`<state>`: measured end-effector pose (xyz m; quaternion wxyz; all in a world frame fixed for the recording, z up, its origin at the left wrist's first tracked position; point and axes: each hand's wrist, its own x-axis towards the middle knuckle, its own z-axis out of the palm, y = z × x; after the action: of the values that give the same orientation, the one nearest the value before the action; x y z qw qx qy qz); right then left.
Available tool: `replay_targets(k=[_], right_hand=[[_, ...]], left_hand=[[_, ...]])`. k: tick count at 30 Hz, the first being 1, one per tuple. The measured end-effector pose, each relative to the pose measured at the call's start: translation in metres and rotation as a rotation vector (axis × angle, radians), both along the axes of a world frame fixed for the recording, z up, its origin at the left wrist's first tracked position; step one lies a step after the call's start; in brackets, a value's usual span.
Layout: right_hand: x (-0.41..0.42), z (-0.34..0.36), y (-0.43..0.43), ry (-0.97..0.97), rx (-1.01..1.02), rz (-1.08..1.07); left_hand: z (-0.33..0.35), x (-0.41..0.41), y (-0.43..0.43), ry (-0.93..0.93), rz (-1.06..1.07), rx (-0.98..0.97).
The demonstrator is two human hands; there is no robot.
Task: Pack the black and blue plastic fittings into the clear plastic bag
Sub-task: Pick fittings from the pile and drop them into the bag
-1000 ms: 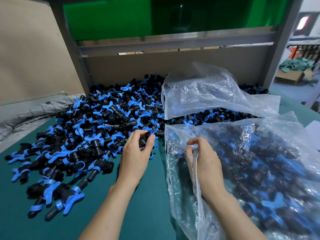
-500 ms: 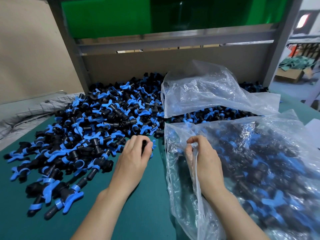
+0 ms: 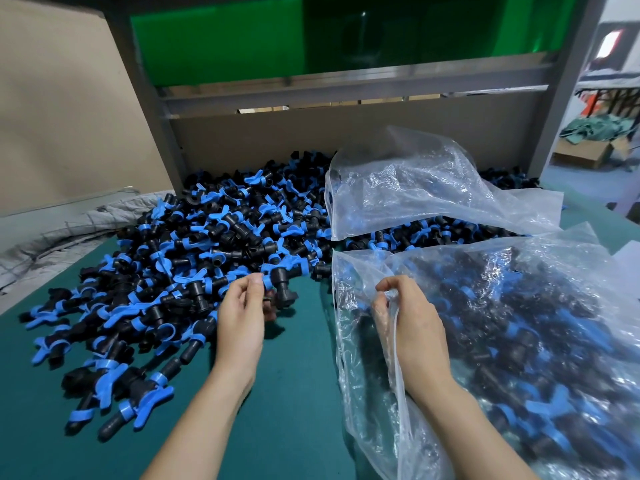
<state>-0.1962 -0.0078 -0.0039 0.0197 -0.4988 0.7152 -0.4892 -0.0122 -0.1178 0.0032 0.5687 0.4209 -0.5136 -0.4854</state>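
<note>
Although much of it is covered, the green table (image 3: 298,410) takes up the whole lower view, and both bare forearms reach forward over it from the bottom edge. A wide pile of black and blue fittings (image 3: 207,244) spreads across its left and far side, up to the grey metal frame (image 3: 346,88) and the green panel (image 3: 225,43) above it. On the right lies the clear bag (image 3: 540,323), already bulging with fittings that show dimly through the crinkled film, its open mouth facing the pile. A second bag (image 3: 426,188) lies behind it, slack and mostly flat, with more fittings under its near edge. A grey padded cloth (image 3: 69,230) lies off the table's left side.

The right hand (image 3: 415,334) rests palm down at the mouth of the clear bag, its wrist lying on the film. Its thumb and fingers are curled and pinch the bag's upper edge, so that the film rises in a fold from the grip.

The left hand (image 3: 240,323) is held just above the table at the near edge of the pile, knuckles up, fingers bent inward. Thumb and fingertips pinch one fitting (image 3: 281,292), which sticks out past the fingertips to the right, blue wing up and black body hanging down. That fitting is between the pile and the mouth of the bag, near the bag's edge but apart from it.
</note>
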Motion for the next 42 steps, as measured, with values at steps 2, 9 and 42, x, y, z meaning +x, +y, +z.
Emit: replay_targets(k=[2, 9, 42], right_hand=[[0.000, -0.001, 0.001, 0.004, -0.004, 0.000], [-0.001, -0.001, 0.000, 0.009, 0.006, 0.002], [0.008, 0.033, 0.004, 0.006, -0.168, -0.015]], left_hand=[[0.003, -0.002, -0.002, 0.379, -0.116, 0.234], [0.006, -0.004, -0.001, 0.775, -0.312, 0.609], [0.014, -0.023, 0.036, -0.110, -0.193, -0.129]])
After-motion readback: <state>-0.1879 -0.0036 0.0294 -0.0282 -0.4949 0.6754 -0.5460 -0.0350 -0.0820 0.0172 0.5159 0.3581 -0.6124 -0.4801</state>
